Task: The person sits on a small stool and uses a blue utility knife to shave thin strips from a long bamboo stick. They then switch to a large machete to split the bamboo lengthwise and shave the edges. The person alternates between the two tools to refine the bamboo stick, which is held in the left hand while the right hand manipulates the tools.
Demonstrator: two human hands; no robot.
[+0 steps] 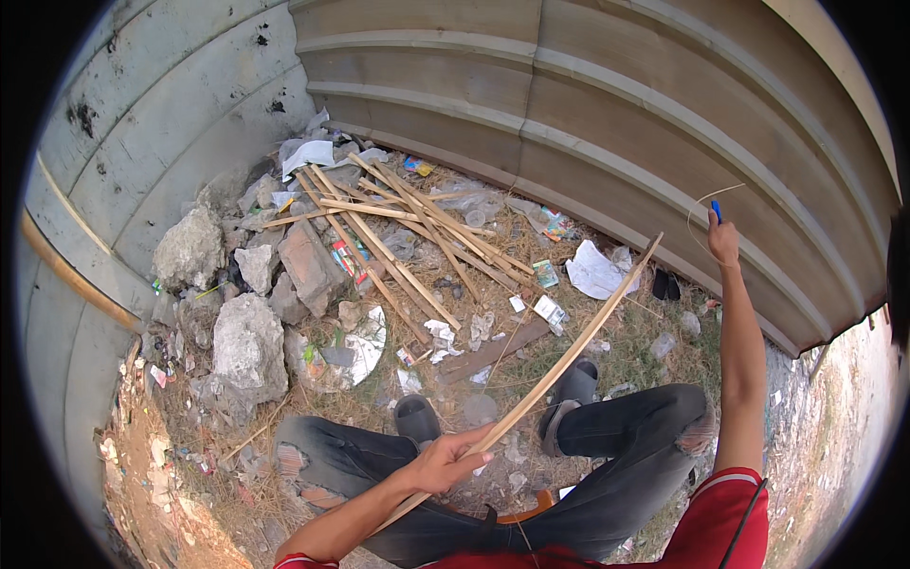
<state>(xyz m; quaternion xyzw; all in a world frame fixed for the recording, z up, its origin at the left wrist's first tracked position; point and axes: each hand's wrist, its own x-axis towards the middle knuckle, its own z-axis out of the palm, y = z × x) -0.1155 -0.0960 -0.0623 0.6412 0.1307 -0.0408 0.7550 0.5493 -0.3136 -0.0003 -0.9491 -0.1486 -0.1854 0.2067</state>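
My left hand (444, 465) is closed around a long pale bamboo strip (569, 353). The strip slants from beside my left forearm up to the right, its far end bare in front of the metal wall. Out to the right, my right arm is stretched forward. My right hand (724, 244) is closed on a small blue-ended tool (716, 208); its kind is too small to tell. A thin curled sliver (700, 201) shows beside that hand, and I cannot tell whether it is held. The two hands are far apart.
Several split bamboo strips (417, 213) lie crisscrossed on the littered ground ahead. Concrete chunks (249, 346) and broken brick (311, 266) are heaped at left. Corrugated metal sheeting (607, 104) walls the far side, and grey panels (190, 114) rise at left. My legs (626, 436) are bent below.
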